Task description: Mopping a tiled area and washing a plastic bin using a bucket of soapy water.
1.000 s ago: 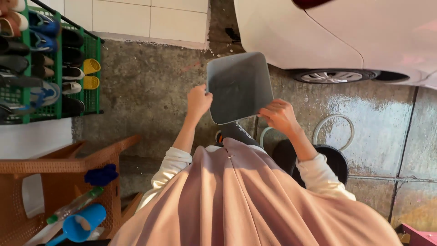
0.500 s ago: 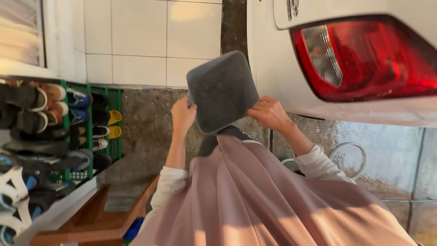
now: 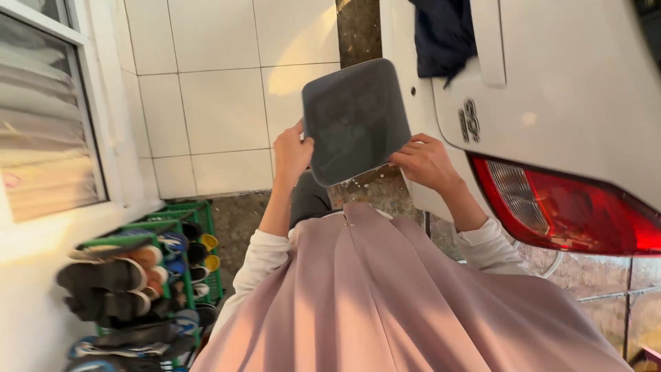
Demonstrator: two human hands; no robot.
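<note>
A green shoe rack (image 3: 148, 289) stands against the tiled wall, while the left hand (image 3: 292, 154) and right hand (image 3: 425, 162) clamp opposite rims of a grey square tub (image 3: 354, 118), tipped bottom-up beside the white car (image 3: 551, 103), so water (image 3: 358, 180) dribbles from its lower edge.

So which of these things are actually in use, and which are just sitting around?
In use:
left hand
right hand
grey tub, held by both hands
white car, right beside it

Just about:
shoe rack
shoes
window
dark cloth
</note>
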